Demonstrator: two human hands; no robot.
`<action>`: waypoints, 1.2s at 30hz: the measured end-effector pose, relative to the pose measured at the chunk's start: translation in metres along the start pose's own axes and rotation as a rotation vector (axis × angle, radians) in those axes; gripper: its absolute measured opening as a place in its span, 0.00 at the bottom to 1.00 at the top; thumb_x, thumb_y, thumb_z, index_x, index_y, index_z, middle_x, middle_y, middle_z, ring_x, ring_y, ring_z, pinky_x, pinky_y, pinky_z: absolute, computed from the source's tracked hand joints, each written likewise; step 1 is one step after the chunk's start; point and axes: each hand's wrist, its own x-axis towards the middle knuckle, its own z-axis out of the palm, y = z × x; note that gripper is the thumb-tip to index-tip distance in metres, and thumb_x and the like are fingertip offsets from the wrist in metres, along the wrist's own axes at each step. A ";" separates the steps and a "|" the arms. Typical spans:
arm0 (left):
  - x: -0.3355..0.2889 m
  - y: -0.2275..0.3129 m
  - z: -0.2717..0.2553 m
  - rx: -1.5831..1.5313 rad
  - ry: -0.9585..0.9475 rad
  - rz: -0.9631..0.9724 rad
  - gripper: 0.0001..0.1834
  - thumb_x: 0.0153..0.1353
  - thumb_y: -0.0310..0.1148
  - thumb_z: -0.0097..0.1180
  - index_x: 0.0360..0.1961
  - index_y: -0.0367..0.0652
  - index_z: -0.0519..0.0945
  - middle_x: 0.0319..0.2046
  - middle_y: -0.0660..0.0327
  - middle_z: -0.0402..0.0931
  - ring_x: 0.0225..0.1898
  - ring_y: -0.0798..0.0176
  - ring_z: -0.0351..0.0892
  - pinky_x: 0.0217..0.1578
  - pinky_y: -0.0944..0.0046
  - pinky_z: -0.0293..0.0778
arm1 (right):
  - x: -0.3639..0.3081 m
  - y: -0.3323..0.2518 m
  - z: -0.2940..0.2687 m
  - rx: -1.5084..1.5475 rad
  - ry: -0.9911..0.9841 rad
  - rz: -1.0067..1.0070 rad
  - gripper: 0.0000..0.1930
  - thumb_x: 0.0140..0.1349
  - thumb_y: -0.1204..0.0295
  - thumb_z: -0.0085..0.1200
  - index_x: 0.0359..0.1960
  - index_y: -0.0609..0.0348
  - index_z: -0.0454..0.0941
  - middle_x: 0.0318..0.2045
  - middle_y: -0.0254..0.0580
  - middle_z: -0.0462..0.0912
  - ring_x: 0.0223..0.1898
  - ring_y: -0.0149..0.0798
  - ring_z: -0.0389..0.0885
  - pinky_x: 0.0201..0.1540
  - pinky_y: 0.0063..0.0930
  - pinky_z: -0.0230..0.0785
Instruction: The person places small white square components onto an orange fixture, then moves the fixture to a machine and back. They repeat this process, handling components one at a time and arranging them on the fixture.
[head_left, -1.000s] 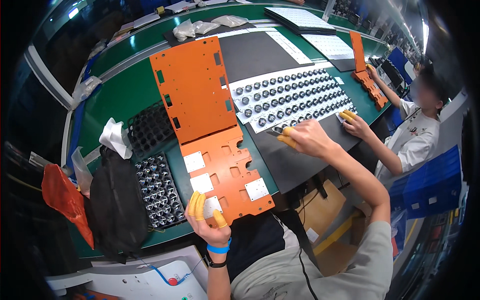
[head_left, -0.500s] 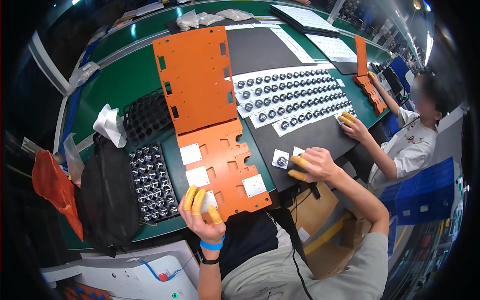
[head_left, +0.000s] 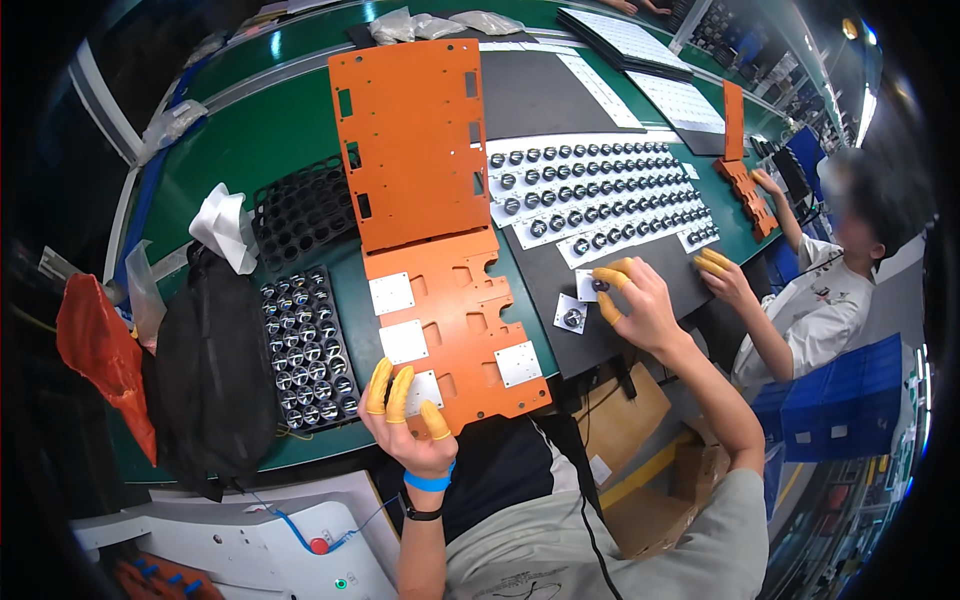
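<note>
Yellow cots (head_left: 609,308) tip the fingers of my right hand (head_left: 648,315) around a knobbed white plate (head_left: 584,287) on the dark mat (head_left: 545,275), whether pinched I cannot tell, while my left hand (head_left: 417,447) spreads loosely by the orange fixture (head_left: 462,350).

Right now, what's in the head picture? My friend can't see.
A person's right hand is at a dark round part on a small white plate, above a black mat. The left hand is at an orange fixture; rows of similar plates lie beyond, a co-worker at right.
</note>
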 end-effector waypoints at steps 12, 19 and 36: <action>-0.004 -0.006 0.002 -0.014 0.025 -0.005 0.20 0.61 0.36 0.53 0.50 0.36 0.83 0.54 0.47 0.78 0.53 0.44 0.74 0.55 0.50 0.68 | 0.039 0.010 0.036 -0.061 -0.110 -0.007 0.18 0.51 0.79 0.62 0.46 0.57 0.79 0.50 0.43 0.77 0.53 0.51 0.72 0.60 0.43 0.65; -0.004 -0.005 0.000 -0.027 -0.008 -0.001 0.18 0.63 0.33 0.50 0.49 0.35 0.82 0.54 0.47 0.77 0.54 0.45 0.73 0.56 0.50 0.68 | 0.041 0.016 0.039 -0.052 -0.097 0.012 0.18 0.51 0.79 0.63 0.46 0.56 0.79 0.51 0.43 0.77 0.53 0.51 0.73 0.58 0.43 0.66; -0.006 -0.009 0.000 -0.016 -0.004 0.033 0.18 0.64 0.35 0.50 0.49 0.36 0.82 0.53 0.48 0.78 0.51 0.45 0.73 0.52 0.52 0.70 | 0.040 0.019 0.032 -0.010 -0.178 -0.007 0.28 0.52 0.80 0.62 0.58 0.54 0.74 0.57 0.44 0.73 0.60 0.56 0.68 0.66 0.48 0.61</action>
